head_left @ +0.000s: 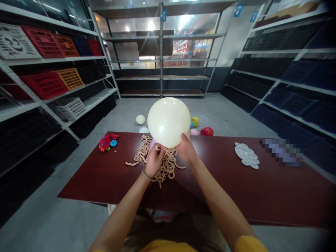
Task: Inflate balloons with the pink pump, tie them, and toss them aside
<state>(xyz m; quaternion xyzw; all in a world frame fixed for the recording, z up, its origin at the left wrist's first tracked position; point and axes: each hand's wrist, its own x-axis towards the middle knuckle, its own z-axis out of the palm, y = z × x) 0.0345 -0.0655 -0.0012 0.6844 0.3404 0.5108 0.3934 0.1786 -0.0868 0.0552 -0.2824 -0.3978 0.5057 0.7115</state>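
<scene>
A large inflated cream balloon [169, 122] is held over the middle of the dark red table [210, 189]. My left hand [154, 161] is closed, with its fingertips pinched at the bottom of the balloon, where the neck is hidden. Against the lower right side of the balloon, my right hand [186, 150] grips it with the thumb in front. Below both hands lies a tangled heap of tan wavy strands [166, 167], partly covered by the left hand. Something pink [151, 144] shows behind that hand, mostly hidden.
Crumpled red pieces [106, 141] and a small blue piece [113, 143] lie at the table's left. A white scalloped tray [246, 155] sits at the right, beside a blurred-out object [283, 152]. Beyond the table, several balloons, including a red balloon [207, 131], rest on the floor. Shelves surround the area.
</scene>
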